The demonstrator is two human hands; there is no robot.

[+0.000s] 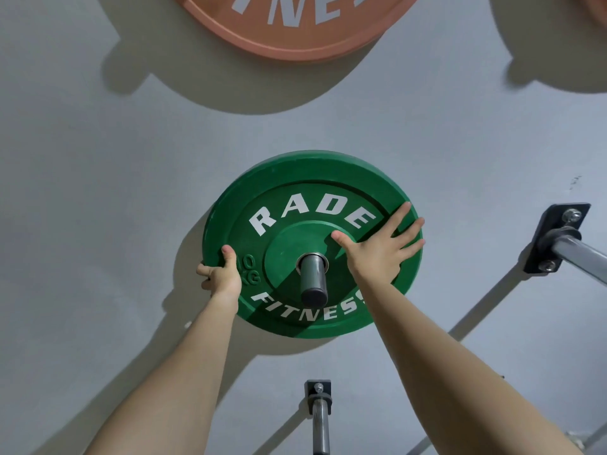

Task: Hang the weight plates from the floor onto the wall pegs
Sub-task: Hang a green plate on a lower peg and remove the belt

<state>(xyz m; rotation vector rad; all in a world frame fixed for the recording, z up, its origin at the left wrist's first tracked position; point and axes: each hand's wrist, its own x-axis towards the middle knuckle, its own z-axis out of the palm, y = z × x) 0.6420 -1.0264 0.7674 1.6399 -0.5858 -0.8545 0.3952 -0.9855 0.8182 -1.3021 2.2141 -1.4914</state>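
Observation:
A green weight plate (295, 192) with white lettering hangs on a dark wall peg (312, 277) that pokes through its centre hole. My left hand (220, 272) grips the plate's left rim, thumb on the face and fingers curled behind the edge. With its fingers spread straight, my right hand (377, 246) presses flat against the right side of the plate's face.
An orange plate (295, 37) hangs on the grey wall above. Part of another plate (599, 8) shows at the top right corner. A bare metal peg (571, 251) on a black bracket juts out at right, and another bare peg (320, 418) sits below.

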